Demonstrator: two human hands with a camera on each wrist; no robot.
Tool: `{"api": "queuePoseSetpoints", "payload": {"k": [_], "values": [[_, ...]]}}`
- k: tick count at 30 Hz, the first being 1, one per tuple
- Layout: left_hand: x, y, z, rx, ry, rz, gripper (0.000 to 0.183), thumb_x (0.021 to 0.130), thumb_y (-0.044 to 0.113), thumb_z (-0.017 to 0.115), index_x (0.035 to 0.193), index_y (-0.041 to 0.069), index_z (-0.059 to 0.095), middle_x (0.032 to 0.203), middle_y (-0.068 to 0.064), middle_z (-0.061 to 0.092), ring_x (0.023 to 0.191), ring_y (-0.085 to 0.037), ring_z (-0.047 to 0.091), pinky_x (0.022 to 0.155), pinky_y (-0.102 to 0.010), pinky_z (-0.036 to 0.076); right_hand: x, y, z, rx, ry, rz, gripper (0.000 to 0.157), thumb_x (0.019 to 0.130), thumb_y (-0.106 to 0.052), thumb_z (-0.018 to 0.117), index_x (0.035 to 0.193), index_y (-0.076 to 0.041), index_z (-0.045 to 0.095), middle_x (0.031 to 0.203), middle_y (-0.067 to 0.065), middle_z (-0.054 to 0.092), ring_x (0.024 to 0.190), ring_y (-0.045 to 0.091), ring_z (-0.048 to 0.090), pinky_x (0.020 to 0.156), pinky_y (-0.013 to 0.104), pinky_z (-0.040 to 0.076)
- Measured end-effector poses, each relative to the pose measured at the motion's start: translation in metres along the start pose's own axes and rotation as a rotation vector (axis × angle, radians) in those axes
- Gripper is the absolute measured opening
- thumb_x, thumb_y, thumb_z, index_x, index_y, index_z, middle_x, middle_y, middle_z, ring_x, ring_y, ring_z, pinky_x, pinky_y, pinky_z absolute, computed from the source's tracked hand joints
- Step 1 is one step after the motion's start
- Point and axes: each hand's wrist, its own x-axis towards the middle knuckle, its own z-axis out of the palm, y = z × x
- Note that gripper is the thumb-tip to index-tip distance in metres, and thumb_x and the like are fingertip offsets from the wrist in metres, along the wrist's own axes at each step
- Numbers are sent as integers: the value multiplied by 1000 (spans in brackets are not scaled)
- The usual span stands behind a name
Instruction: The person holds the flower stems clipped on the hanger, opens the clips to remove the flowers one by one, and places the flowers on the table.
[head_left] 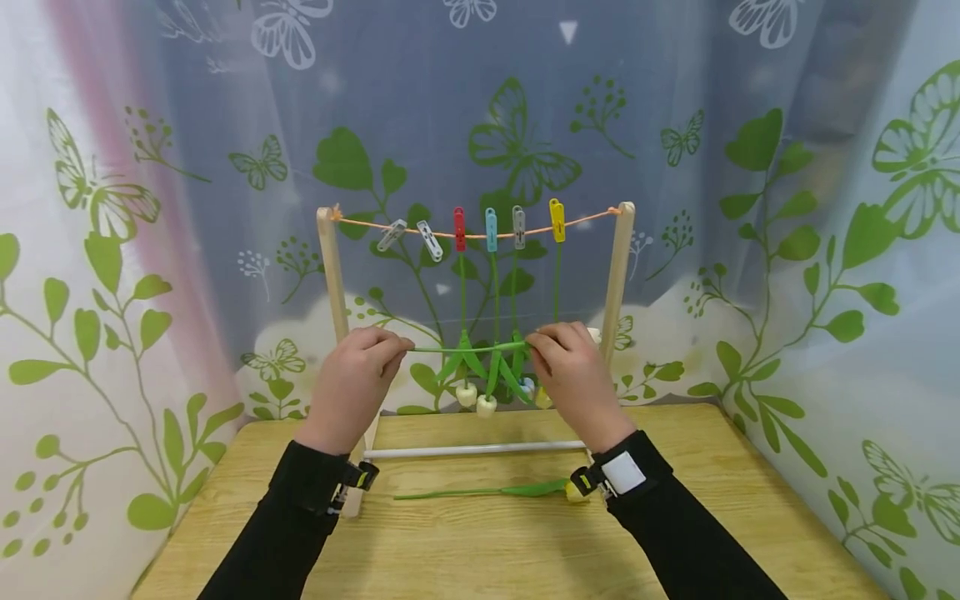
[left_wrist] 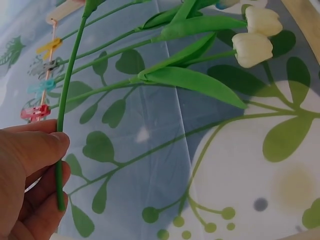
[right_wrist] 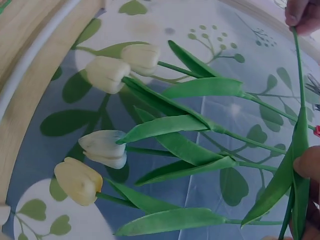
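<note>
My left hand (head_left: 358, 382) pinches the bare stem end of an artificial tulip (head_left: 435, 350), held level before the line. The right hand (head_left: 576, 379) grips the same tulip by its leaves (right_wrist: 300, 140); a pale blossom (head_left: 595, 335) shows just beyond that hand. Behind the stem, several tulips hang blossom down from an orange string (head_left: 540, 232). A red clothespin (head_left: 460, 229), a light blue clothespin (head_left: 491, 230), a grey clothespin (head_left: 518, 227) and a yellow clothespin (head_left: 557, 221) hold them. Two greyish clothespins, one left (head_left: 392, 236) and one right (head_left: 430, 241), carry nothing.
Wooden posts, left (head_left: 333, 271) and right (head_left: 619, 267), carry the string; a white rod (head_left: 472, 450) joins them low down. Another tulip with a yellow blossom (head_left: 536, 488) lies on the wooden table (head_left: 450, 550). A leaf-and-butterfly curtain (head_left: 420, 100) surrounds the table's back and sides.
</note>
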Motion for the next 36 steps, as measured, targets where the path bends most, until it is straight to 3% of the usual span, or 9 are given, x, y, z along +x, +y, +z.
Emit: {"api": "queuePoseSetpoints", "payload": {"k": [21,30,36], "values": [[-18,7,10,-12,29,-29,19,91,1,79,107,12,80,98,-5,71,90,-23,66,76,-32,60,-18,-10,5,2,113,85,15,87,4,81,101,-2,80,101,13,70,93,32,63,76,40,60],[-24,8,14,-25,36,-52,16,92,2,78,106,10,81,100,-7,71,93,-24,66,77,-34,60,-22,-14,5,1,109,99,15,87,3,80,102,-2,80,101,13,70,91,32,63,74,39,59],[-27,9,15,-29,83,-50,18,89,-2,80,104,8,81,98,-7,72,90,-25,66,73,-34,60,-24,-18,5,-6,114,110,14,90,3,78,102,-1,80,101,14,70,92,32,63,75,40,59]]}}
